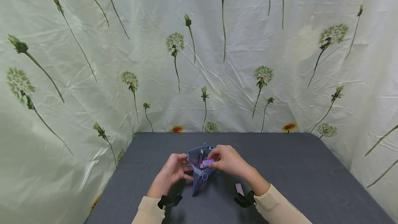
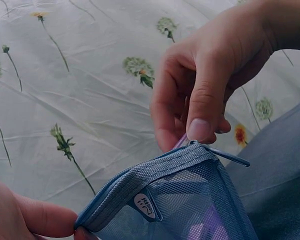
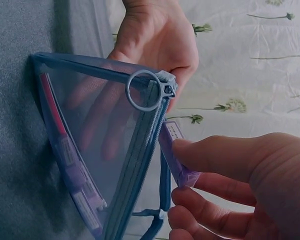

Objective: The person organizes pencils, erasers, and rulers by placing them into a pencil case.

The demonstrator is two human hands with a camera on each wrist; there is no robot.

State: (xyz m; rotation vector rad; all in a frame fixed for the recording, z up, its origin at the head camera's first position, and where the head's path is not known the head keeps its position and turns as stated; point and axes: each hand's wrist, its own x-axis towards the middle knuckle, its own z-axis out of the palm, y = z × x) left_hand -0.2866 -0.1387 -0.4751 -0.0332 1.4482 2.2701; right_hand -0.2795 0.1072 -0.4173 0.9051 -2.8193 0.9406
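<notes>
A blue mesh zip pouch (image 1: 197, 182) stands upright on the table with its mouth open. My left hand (image 1: 174, 169) pinches its rim between thumb and forefinger, the other fingers spread behind the mesh in the right wrist view. My right hand (image 1: 229, 160) pinches a small purple eraser (image 3: 174, 150), partly in clear wrap, at the mouth. Through the mesh, more purple pieces (image 3: 80, 187) and a red pencil (image 3: 52, 102) show inside. A round zip-pull ring (image 3: 142, 106) hangs at one end of the zip.
Another small purple piece (image 1: 239, 188) lies on the dark grey table (image 1: 295, 175), beside my right wrist. Black straps (image 1: 245, 199) circle both wrists. Behind the table hangs a pale curtain (image 1: 199, 61) printed with dandelions.
</notes>
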